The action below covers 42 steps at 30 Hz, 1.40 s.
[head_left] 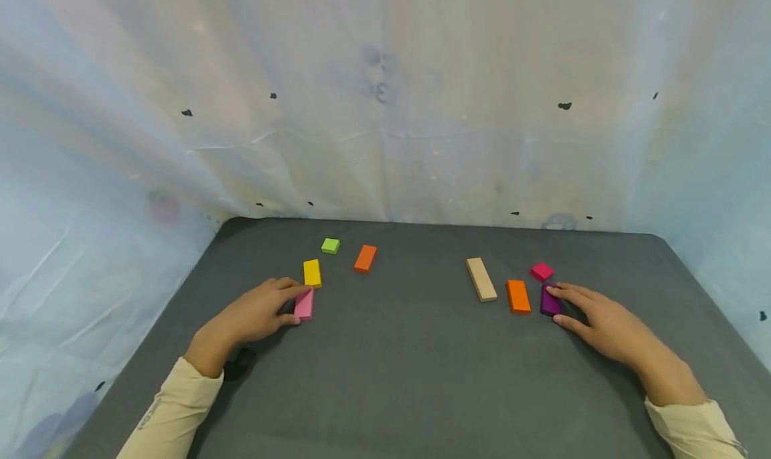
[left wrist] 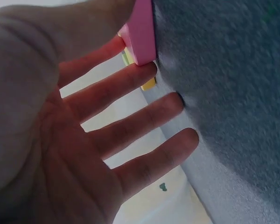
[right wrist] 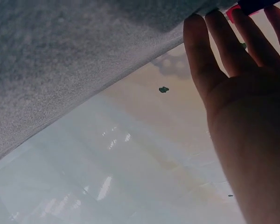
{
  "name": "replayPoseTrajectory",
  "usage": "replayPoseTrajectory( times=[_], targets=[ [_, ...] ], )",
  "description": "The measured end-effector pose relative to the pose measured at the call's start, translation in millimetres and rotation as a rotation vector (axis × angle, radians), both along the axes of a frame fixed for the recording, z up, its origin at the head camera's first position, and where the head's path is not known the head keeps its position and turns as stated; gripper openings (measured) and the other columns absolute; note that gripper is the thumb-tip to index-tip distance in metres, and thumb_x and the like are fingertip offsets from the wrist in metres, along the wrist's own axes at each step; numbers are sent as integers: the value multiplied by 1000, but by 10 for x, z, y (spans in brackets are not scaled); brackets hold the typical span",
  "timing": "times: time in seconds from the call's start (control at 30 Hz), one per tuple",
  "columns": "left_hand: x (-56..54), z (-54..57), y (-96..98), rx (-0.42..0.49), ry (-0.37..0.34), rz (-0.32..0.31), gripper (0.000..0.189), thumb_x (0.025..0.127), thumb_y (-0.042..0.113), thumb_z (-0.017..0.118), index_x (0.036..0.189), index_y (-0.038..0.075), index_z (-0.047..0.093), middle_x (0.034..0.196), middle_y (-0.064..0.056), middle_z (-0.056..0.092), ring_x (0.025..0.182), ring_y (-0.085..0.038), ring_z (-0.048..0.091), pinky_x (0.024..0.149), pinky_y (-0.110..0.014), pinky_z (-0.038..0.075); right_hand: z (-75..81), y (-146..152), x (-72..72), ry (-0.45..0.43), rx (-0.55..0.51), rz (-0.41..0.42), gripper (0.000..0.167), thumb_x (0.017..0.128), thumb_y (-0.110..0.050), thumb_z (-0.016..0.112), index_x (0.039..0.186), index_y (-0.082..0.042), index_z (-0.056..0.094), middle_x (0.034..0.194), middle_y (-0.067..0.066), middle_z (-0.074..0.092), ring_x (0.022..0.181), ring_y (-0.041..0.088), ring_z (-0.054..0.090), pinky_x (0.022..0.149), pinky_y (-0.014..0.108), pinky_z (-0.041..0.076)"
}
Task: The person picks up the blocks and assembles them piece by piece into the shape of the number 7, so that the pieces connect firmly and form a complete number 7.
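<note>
Between two groups of blocks stretches a broad middle of the dark grey tabletop (head_left: pixel 409 379); its side edges lie outside both hands, and a pale curtain (head_left: pixel 421 111) hangs along the far edge. Eight blocks are out. Four are left: lime-green block (head_left: pixel 330 246), yellow block (head_left: pixel 312 273), pink block (head_left: pixel 304 304), red-orange block (head_left: pixel 365 259). Four are right: beige block (head_left: pixel 481 280), bright orange block (head_left: pixel 519 296), crimson block (head_left: pixel 541 271), purple block (head_left: pixel 551 301). The left hand (head_left: pixel 255 312) pinches the pink block, its other fingers spread; the right hand (head_left: pixel 614 328) pinches the purple block, near the crimson one.
</note>
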<state>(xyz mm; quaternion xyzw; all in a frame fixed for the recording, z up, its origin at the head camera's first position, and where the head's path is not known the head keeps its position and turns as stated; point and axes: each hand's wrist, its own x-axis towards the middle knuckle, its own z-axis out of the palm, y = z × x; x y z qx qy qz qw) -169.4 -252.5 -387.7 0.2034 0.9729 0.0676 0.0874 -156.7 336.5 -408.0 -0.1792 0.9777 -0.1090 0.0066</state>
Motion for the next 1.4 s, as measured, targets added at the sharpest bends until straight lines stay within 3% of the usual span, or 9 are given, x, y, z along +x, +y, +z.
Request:
replayPoseTrajectory(
  times=[0.47,0.67,1.1,1.4],
  targets=[
    [5,22,-35,73,-36,-26,53,94,18,69,145,13,53,138,-13,54,122,-30,56,101,-54,47,-41,-1,23,12,22,-19,54,97,-43,62,143,-15,55,143,24,53,126,47,53,99,67,42],
    [1,65,-6,68,-48,-52,56,94,22,69,147,14,51,138,-13,55,120,-30,57,100,-54,48,-31,12,68,17,22,-25,54,96,-40,65,142,-14,55,142,24,54,126,47,54,99,66,43],
    [-21,19,-46,22,-41,-19,61,88,31,76,143,14,55,136,-14,57,121,-33,56,101,-57,47,-15,-13,36,14,19,-22,54,96,-41,64,144,-17,54,144,22,53,127,45,54,98,65,44],
    [-47,28,-14,20,-40,-32,60,88,36,76,141,15,57,137,-14,58,122,-35,56,101,-58,46,14,-3,34,0,37,-32,55,97,-43,62,144,-16,53,145,24,52,128,46,53,99,66,43]
  ],
)
